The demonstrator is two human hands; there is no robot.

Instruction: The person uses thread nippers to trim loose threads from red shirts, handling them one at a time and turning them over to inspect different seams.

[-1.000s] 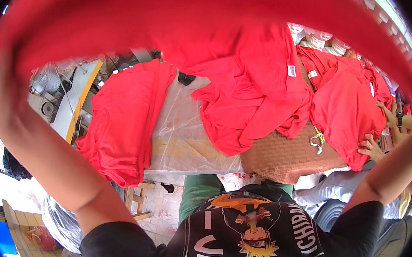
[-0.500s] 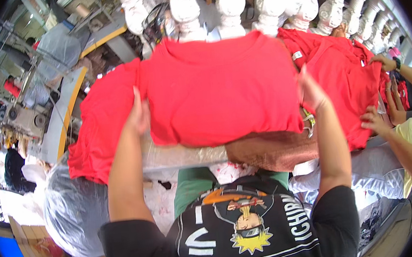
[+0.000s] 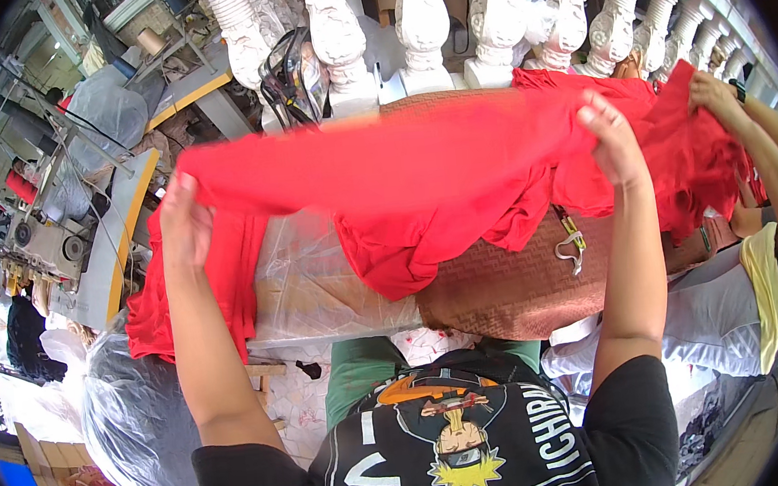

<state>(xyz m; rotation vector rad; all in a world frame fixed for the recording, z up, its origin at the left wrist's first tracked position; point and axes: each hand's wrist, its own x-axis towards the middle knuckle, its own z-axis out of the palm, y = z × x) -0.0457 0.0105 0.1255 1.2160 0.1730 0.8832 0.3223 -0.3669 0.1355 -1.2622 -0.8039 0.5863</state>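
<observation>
A red T-shirt point(image 3: 381, 155), smeared by motion, is stretched between my two hands above the work surface, its lower part hanging in folds. My left hand point(image 3: 186, 227) pinches its left end. At the other end, my right hand point(image 3: 615, 139) grips the cloth with the fingers curled. Below my left hand lies a pile of red garments point(image 3: 224, 278). A small yellow-green tool with a white cord point(image 3: 573, 236), perhaps thread snips, rests near my right forearm on the brown patterned cloth point(image 3: 507, 297).
On the right a co-worker's hand point(image 3: 715, 99) holds up red fabric. Clear plastic point(image 3: 319, 292) covers part of the work surface. White balusters point(image 3: 421, 24) line the far side. Sewing machines point(image 3: 52, 243) and a big plastic-wrapped bundle point(image 3: 134, 417) stand at the left.
The shirt was spread with its neckline at the far side; it is now raised and bunched into a band. My hands moved outward. The co-worker has lifted red fabric.
</observation>
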